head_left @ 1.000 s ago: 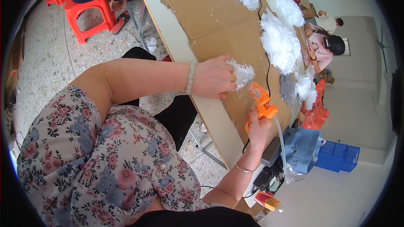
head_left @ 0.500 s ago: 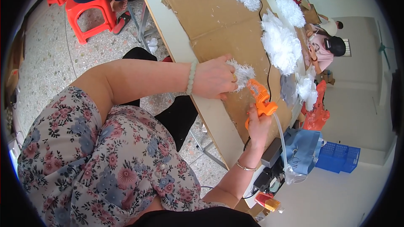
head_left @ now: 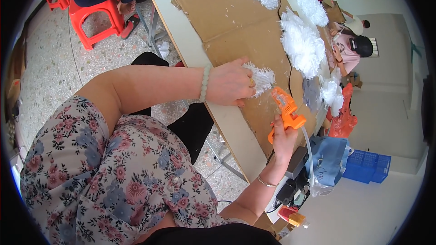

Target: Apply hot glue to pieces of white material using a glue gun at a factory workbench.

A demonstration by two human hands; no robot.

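My right hand (head_left: 285, 141) is wrapped round the handle of an orange hot glue gun (head_left: 285, 102). A long translucent glue stick (head_left: 309, 152) runs out of its back end. The gun's tip points toward a small bundle of white shredded fringe (head_left: 262, 80) and stands a little apart from it. My left hand (head_left: 230, 83) presses that fringe down on a brown cardboard sheet (head_left: 236, 41), its fingers curled over the near end. The part of the fringe under my palm is hidden.
Large white fringe clumps (head_left: 303, 45) lie along the cardboard's far side, beside a black cable (head_left: 289, 70). A blue bag (head_left: 329, 161), a red plastic bag (head_left: 344, 118) and blue crates (head_left: 365, 165) are to the right. Another person (head_left: 349, 52) sits beyond; red stools (head_left: 97, 20) stand left.
My right hand has drawn the glue gun back from the fringe, a little to the right and toward me. My left hand stays almost in place on the fringe.
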